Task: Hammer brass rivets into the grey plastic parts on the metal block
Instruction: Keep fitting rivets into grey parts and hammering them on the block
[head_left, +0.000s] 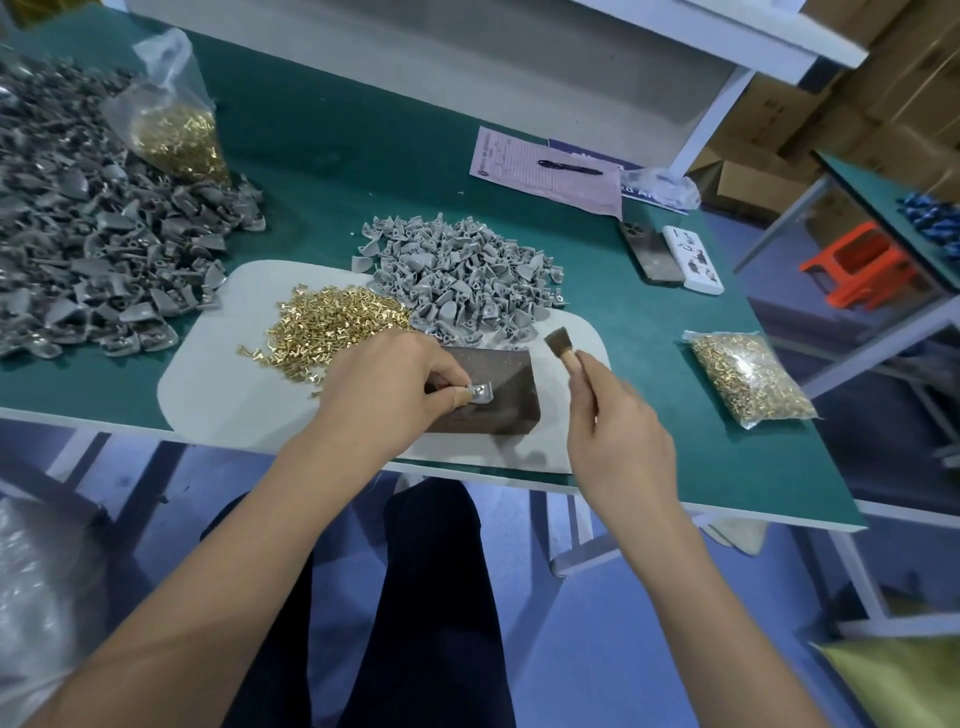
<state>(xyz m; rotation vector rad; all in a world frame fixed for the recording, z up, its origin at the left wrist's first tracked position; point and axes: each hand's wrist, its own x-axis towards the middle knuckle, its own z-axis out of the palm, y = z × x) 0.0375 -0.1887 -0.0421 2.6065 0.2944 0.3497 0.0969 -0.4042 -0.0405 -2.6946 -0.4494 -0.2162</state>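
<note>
A green table (322, 150) is seen, on which a pale mat (208, 384) is laid; the metal block (498, 389) is set on the mat at the centre; a grey plastic part (480, 392) is pinched on the block by the curled fingers of the left hand (389, 384); a small hammer (563, 349) is gripped by the fingers of the right hand (618, 441), its head raised at 2 o'clock from the block; loose brass rivets (332, 325) are heaped at 10 o'clock; unworked grey parts (462, 270) are piled at 12 o'clock.
</note>
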